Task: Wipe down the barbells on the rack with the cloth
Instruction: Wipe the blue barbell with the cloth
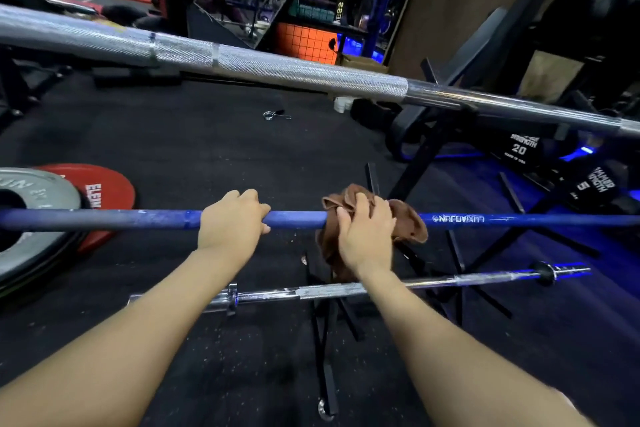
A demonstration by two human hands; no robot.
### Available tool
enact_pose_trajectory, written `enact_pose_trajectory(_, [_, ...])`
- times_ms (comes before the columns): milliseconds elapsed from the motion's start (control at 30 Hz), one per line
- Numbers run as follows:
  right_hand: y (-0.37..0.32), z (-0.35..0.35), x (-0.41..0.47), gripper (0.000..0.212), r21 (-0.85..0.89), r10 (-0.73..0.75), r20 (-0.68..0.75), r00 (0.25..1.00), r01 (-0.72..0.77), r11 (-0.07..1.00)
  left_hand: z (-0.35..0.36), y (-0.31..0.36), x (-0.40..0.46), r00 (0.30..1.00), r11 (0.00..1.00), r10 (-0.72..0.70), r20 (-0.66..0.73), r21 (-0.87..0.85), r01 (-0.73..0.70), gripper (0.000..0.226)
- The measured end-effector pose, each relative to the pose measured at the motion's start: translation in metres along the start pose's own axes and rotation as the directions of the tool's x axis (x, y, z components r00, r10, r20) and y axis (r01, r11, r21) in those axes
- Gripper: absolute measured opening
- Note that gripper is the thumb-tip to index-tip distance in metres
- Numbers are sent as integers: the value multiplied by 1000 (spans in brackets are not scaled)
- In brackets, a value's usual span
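Head view shows the right hand (366,236) clutching a brown cloth (408,222) wrapped over the blue barbell (145,219) at about its middle, while the left hand (232,222) grips the same bar bare just beside it, fingers curled over the top. White smudges on the blue bar to the left suggest this one is only partly wiped. The thick silver barbell (277,68) above and the thin chrome bar (433,282) below carry no cloth, so whether either is done I cannot tell; probably much remains.
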State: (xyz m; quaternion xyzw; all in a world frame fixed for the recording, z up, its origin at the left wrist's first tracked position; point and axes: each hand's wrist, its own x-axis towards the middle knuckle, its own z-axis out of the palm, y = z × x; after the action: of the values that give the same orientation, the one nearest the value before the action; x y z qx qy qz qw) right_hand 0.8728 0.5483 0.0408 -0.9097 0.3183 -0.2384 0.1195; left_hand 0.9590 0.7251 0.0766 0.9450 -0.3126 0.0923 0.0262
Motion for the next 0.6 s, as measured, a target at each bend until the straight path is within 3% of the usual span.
enact_pose_trajectory(200, [-24, -9, -7, 64, -73, 212, 165, 963, -203, 976, -8, 5, 3, 997, 1000, -12, 71, 9, 11, 21])
enact_pose_trajectory(367, [-26, -30, 34, 77, -12, 524, 195, 829, -532, 847, -10, 7, 5, 997, 1000, -18, 73, 4, 18, 18])
enact_pose_trajectory(433, [-34, -33, 35, 76, -72, 515, 223, 828, -513, 856, -9, 6, 4, 998, 1000, -9, 55, 9, 9, 17])
enact_pose_trajectory(533, [-39, -24, 21, 67, -136, 395, 237, 887, -373, 918, -3, 4, 4, 999, 1000, 3, 34, 31, -4, 18])
enact_pose_trajectory(600, [-32, -21, 25, 63, -147, 399, 250, 882, -373, 916, -1, 2, 5, 999, 1000, -7, 31, 23, 7, 18])
